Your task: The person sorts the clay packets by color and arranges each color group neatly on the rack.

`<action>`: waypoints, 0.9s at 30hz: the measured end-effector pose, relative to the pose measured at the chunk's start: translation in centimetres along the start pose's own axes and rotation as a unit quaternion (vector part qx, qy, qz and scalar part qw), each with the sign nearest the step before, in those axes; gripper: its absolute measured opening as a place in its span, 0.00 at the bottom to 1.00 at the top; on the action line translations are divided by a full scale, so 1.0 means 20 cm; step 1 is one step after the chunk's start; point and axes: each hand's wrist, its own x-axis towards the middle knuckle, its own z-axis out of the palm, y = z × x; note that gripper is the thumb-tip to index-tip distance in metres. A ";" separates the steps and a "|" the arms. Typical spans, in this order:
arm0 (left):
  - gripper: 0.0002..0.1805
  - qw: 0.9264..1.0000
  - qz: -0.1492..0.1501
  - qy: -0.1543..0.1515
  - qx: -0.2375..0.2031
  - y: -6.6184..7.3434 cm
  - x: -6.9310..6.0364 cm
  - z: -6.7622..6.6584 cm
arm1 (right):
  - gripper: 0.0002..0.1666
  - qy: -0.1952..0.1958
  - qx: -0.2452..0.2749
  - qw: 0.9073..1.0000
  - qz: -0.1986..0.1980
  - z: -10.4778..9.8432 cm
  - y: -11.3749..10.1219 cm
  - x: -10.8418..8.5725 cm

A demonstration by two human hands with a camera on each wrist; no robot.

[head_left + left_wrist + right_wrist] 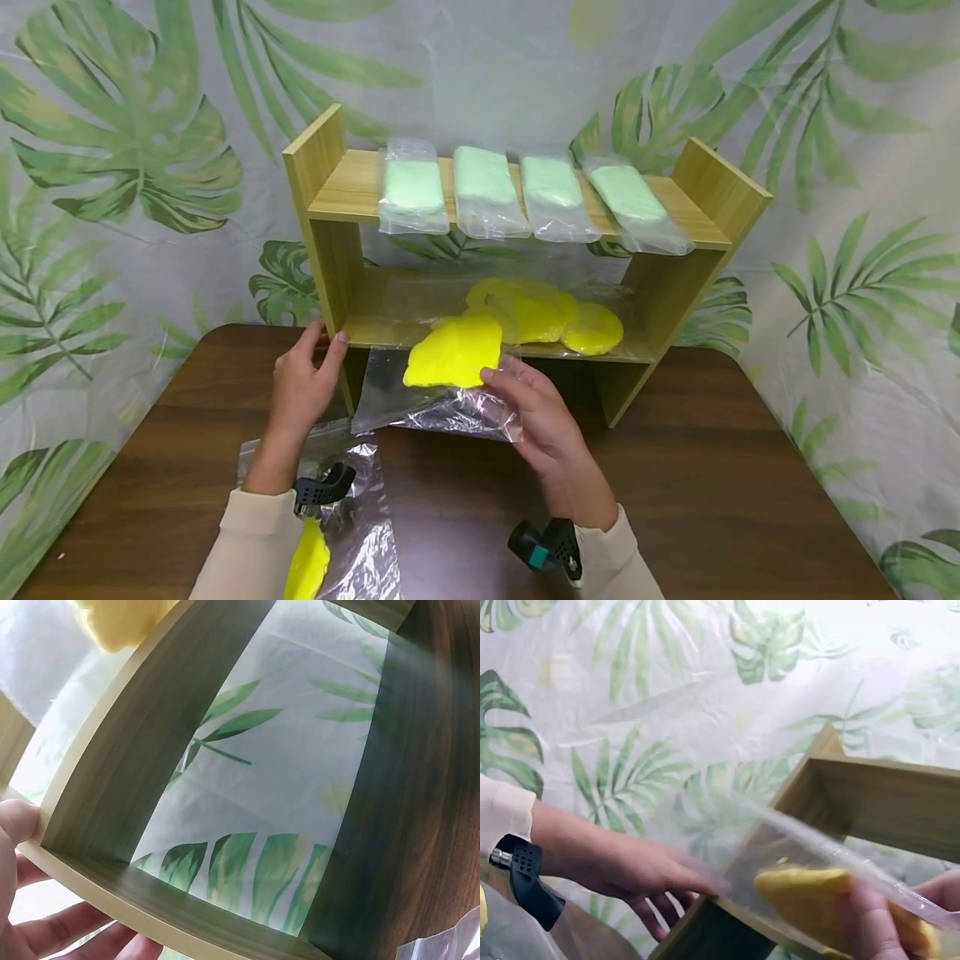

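My right hand (543,417) pinches a clear zip bag (450,412) holding a flat yellow clay-like piece (457,352), in front of the middle shelf of a small wooden rack (652,292). In the right wrist view the thumb presses on the bagged yellow piece (806,900). My left hand (303,379) grips the rack's left side panel (330,275). The left wrist view has the thumb at the panel's front edge (56,814) and the fingers round its outer side. More bagged yellow pieces (536,312) lie on the middle shelf, towards its right.
Pale green blocks in clear bags (480,179) lie in a row on the top shelf, their bag ends hanging over the front edge. Another clear bag with a yellow piece (307,567) rests on the dark wooden table (720,500), under the left forearm. Leaf-patterned cloth (510,75) hangs behind.
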 end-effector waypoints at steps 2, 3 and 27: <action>0.20 1.000 0.002 0.001 0.001 0.00 0.00 0.00 | 0.06 0.009 0.015 1.000 -0.002 0.01 0.01 0.01; 0.20 1.000 0.002 0.001 0.001 0.00 0.00 0.00 | 0.06 0.013 0.024 1.000 -0.002 0.01 0.01 0.01; 0.21 1.000 0.001 -0.004 -0.002 0.00 0.00 0.00 | 0.14 -0.012 -0.060 0.997 0.046 0.00 0.03 0.03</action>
